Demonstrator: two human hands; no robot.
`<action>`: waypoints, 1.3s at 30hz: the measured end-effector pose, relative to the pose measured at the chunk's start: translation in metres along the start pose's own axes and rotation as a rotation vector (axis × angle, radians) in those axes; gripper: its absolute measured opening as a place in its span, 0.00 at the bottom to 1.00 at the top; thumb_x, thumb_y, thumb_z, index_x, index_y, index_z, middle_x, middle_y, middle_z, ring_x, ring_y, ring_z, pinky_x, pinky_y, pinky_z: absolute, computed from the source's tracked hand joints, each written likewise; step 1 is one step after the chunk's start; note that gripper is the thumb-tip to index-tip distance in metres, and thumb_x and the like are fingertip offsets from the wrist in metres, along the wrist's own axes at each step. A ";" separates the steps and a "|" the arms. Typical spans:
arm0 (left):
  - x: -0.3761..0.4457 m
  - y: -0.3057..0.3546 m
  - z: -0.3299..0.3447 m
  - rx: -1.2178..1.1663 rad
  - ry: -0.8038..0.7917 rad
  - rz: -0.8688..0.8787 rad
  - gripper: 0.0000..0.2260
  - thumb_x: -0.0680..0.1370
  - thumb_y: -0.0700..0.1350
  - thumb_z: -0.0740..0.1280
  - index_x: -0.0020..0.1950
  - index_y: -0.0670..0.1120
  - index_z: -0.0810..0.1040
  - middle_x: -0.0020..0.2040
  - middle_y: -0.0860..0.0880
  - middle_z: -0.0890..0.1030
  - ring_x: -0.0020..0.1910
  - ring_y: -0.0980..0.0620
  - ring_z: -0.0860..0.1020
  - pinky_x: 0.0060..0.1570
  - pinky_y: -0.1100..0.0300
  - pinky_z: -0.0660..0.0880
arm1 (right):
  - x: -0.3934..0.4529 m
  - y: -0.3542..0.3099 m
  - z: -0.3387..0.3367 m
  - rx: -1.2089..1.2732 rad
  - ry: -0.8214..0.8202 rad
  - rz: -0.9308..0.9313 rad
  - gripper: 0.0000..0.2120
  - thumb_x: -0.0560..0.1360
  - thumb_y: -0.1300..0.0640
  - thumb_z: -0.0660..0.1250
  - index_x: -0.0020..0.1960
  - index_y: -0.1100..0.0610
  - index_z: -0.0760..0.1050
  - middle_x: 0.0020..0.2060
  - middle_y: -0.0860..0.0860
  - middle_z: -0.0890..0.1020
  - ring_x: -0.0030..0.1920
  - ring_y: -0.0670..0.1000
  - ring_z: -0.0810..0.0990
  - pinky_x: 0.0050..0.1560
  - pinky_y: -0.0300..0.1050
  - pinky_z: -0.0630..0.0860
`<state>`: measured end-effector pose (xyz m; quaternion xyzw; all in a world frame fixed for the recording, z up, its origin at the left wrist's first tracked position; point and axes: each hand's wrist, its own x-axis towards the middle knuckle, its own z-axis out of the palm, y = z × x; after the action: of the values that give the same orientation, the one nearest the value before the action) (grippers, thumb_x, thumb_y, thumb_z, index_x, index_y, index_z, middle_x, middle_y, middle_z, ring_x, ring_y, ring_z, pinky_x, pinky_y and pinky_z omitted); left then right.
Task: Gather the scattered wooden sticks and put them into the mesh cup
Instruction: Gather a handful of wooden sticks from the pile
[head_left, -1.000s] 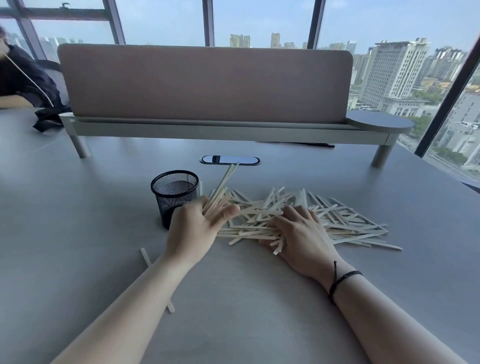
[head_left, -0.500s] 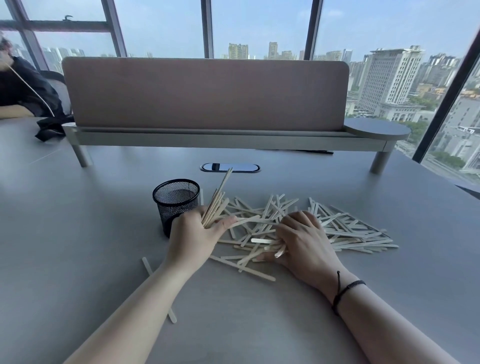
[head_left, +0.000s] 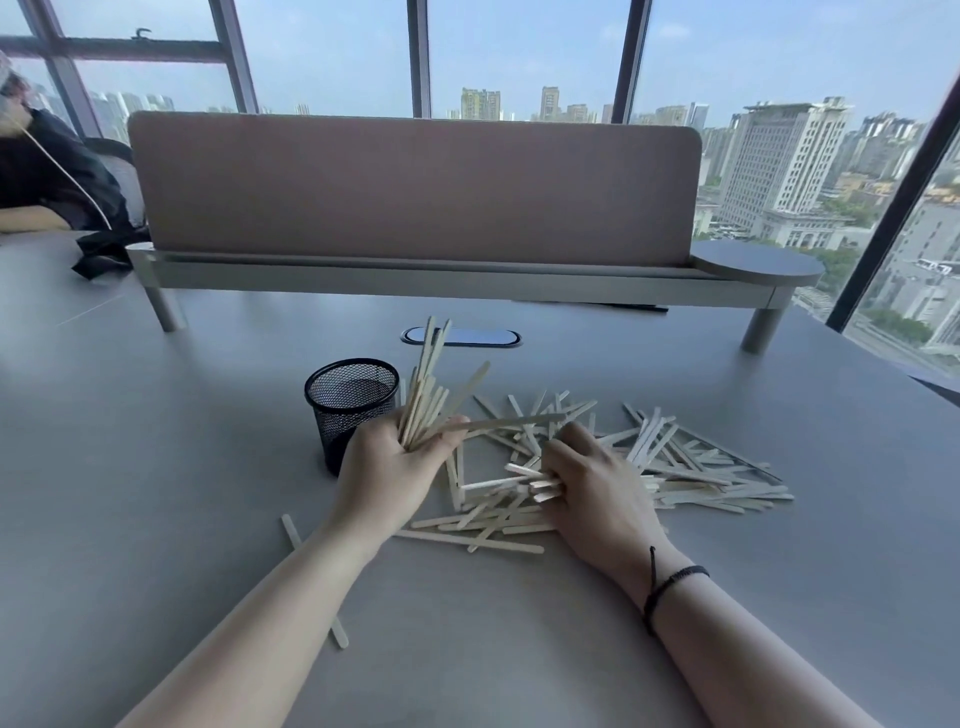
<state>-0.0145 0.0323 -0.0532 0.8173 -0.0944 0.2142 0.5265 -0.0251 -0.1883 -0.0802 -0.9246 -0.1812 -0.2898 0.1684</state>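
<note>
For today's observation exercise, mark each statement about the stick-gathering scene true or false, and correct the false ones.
1. The left hand grips a bundle of sticks pointing upward. True.
2. The mesh cup lies on its side. False: it stands upright on the table.
3. The mesh cup is left of the pile of sticks. True.
4. The right hand is raised clear of the pile. False: it is down on the pile, fingers curled around several sticks.
5. A black cord circles the left wrist. False: it is on the right wrist.
</note>
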 end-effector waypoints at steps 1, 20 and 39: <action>0.000 -0.001 0.001 -0.044 -0.010 -0.038 0.15 0.76 0.53 0.74 0.44 0.40 0.84 0.26 0.46 0.76 0.26 0.52 0.71 0.29 0.60 0.66 | 0.001 -0.001 0.001 -0.011 -0.034 -0.016 0.14 0.67 0.57 0.72 0.37 0.51 0.65 0.39 0.49 0.74 0.32 0.59 0.74 0.26 0.46 0.67; 0.002 0.003 0.000 -0.524 -0.065 -0.454 0.15 0.77 0.48 0.72 0.35 0.43 0.75 0.27 0.51 0.57 0.22 0.55 0.54 0.25 0.65 0.51 | 0.011 -0.003 -0.030 0.278 0.175 0.206 0.26 0.63 0.41 0.75 0.28 0.50 0.59 0.23 0.48 0.65 0.27 0.50 0.59 0.26 0.43 0.58; -0.008 0.021 0.005 -0.647 -0.270 -0.501 0.25 0.71 0.56 0.71 0.26 0.48 0.60 0.24 0.48 0.59 0.22 0.51 0.58 0.26 0.61 0.55 | 0.020 -0.034 -0.059 1.331 0.195 0.599 0.25 0.74 0.44 0.67 0.25 0.52 0.60 0.23 0.52 0.58 0.24 0.48 0.55 0.29 0.46 0.51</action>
<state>-0.0283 0.0179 -0.0415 0.6283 -0.0236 -0.0700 0.7744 -0.0524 -0.1785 -0.0159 -0.6064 -0.0424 -0.1411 0.7814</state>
